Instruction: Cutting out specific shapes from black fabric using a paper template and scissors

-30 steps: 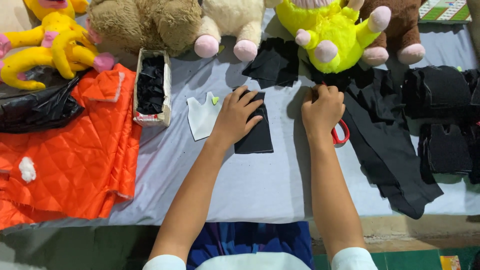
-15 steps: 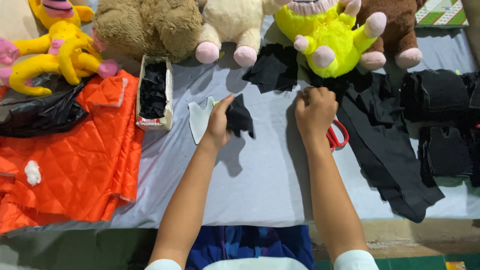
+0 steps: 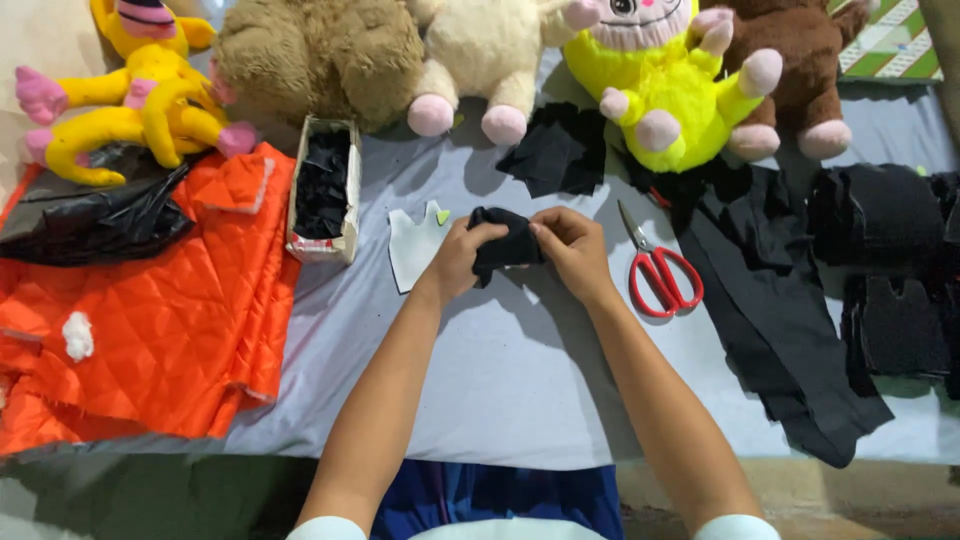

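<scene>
Both hands meet over the grey table on one small piece of black fabric. My left hand grips its left side and my right hand pinches its right side, so the cloth is bunched and lifted off the surface. A white paper pattern with a small green mark lies flat just left of my left hand. Red-handled scissors rest on the table right of my right hand, untouched.
Several plush toys line the far edge, among them a bright yellow one. A small box of black scraps stands left of the pattern. Orange quilted cloth covers the left. Black fabric pieces lie at right, another scrap behind.
The black piece lay flat under my left hand, which then picked it up. My right hand left the scissors and came over to grip the cloth too.
</scene>
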